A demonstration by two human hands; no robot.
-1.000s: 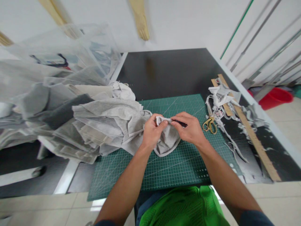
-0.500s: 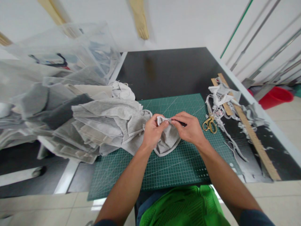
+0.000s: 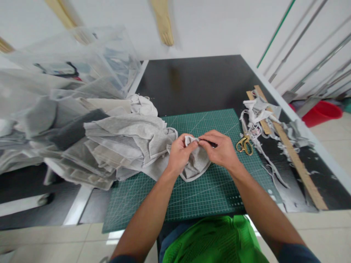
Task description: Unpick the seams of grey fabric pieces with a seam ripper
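Pinching grey cloth (image 3: 196, 160), both hands (image 3: 177, 155) (image 3: 222, 149) are beyond a clear bin (image 3: 87, 49) with bluish-grey contents (image 3: 116, 60).

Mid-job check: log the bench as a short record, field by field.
left hand: pinching the gray cloth at its pale edge
right hand: gripping a small dark tool, fingertips at that edge
work surface: green cutting mat on a black table
left side: fabric pile, partly over the mat
right side: gold-handled scissors, cloth scraps, long wooden ruler
unclear: tool type, mostly hidden
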